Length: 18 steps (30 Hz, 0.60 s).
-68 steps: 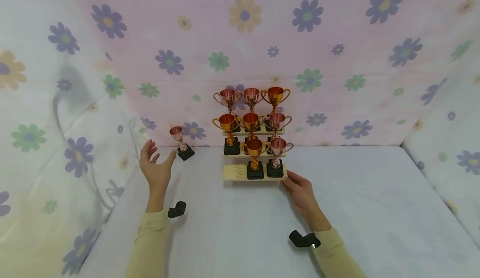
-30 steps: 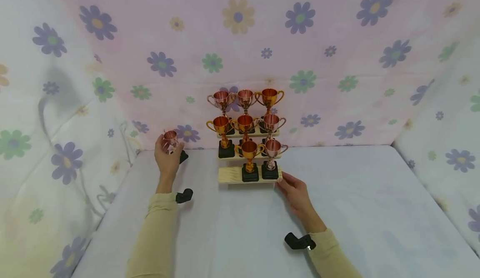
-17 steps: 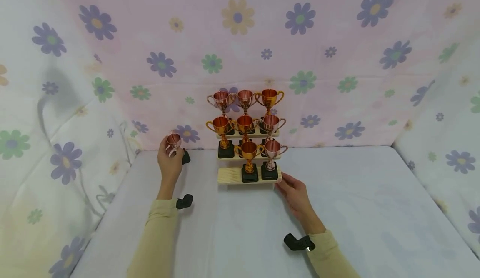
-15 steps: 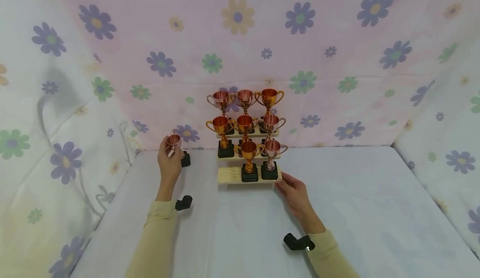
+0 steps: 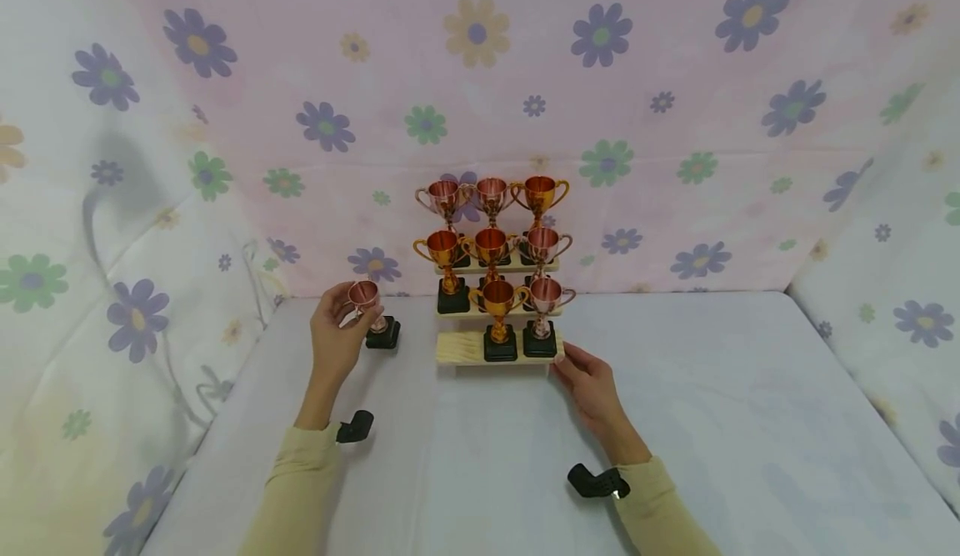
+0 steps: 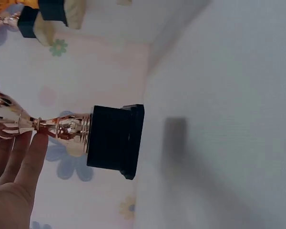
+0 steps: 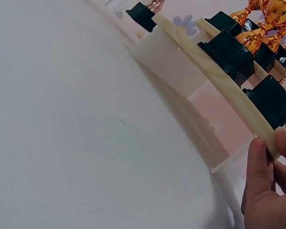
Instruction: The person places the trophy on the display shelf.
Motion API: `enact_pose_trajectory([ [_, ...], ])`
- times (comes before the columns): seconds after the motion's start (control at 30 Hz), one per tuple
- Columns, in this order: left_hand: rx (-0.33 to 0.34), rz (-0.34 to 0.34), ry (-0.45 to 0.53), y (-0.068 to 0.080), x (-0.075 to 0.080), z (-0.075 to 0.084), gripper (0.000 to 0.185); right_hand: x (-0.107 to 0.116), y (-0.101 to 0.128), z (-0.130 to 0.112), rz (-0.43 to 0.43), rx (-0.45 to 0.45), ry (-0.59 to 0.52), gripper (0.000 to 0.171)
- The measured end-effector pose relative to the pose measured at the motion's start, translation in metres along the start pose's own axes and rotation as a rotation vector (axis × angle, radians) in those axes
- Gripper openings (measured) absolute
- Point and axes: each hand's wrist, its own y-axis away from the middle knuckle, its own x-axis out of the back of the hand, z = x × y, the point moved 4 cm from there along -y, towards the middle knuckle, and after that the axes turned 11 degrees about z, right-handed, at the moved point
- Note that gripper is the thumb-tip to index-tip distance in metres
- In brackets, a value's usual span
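One small trophy (image 5: 369,310), rose-copper cup w/ slim stem on a black square base, is gripped round the cup by the left hand (image 5: 335,337); fingers curl at cup and stem. It sits at 9 o'clock of the rack (image 5: 460,346), just beside it, base lifted off the cloth (image 5: 480,456) per wrist view. Rack's 3 wooden steps hold 8 more trophies; the gold one (image 5: 499,309) & pink one (image 5: 544,313) fill the bottom step's middle and right, left slot bare. Right hand (image 5: 592,386) at 4 o'clock of rack, thumb & fingers pinching the bottom step's corner.
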Motion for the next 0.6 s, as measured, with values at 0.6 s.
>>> enact_pose_trajectory([
  [0.6,-0.152,-0.132,0.209,0.04,-0.011,0.063,0.048,-0.001,0.0,-0.001,-0.003,-0.009,-0.007,0.046],
])
